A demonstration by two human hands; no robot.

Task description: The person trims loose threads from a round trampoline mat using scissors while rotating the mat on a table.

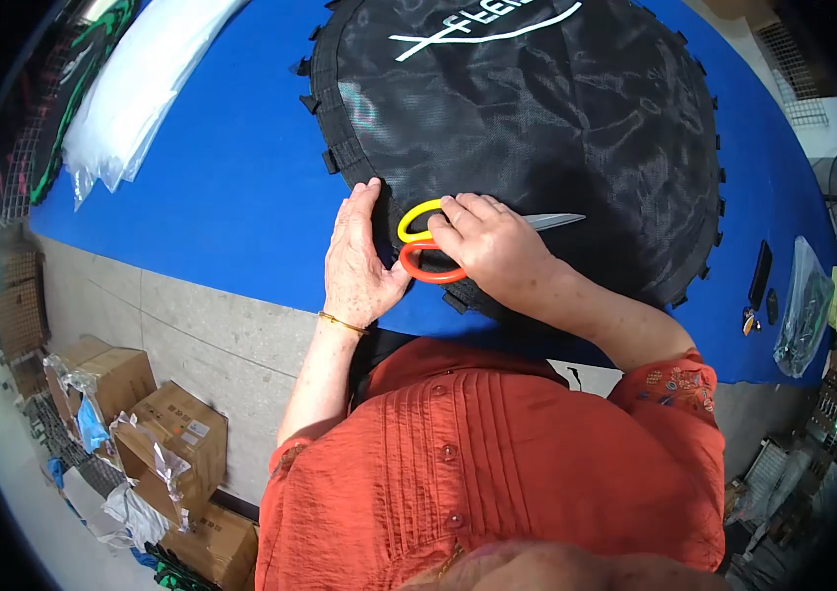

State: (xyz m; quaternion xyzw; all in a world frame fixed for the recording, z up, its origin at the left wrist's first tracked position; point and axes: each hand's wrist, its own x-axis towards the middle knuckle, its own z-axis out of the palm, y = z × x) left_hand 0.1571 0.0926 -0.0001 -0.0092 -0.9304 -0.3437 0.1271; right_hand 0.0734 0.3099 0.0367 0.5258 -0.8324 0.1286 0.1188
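Fingers of your right hand (497,246) are closed around the scissors (556,221), just by where the loops meet the blades. The yellow loop (404,226) and the red loop (411,267) stick out on the left, and the silver blades point to the right. Your left hand (357,258) lies flat, its fingers close together and pointing away from you, with the thumb out to the side, near the red loop. Its fingertips touch the edge of the big, black, round cloth (477,128).

The scissors are over the near part of the black cloth. It has a thick rim with little black tabs (331,161) sticking out all around, and white letters (490,37) at the far side, upside down to you. The cloth lies on the blue tabletop (231,217). You wear a thin gold bracelet (343,323) on your left wrist and a red shirt (497,453).

Far off to the left, some white plastic (137,98) lies on the tabletop. Over on the right is a clear plastic bag (804,305), with a long black thing (760,274) near it; I can't tell what that is. Brown boxes (185,433) sit down low on the left.
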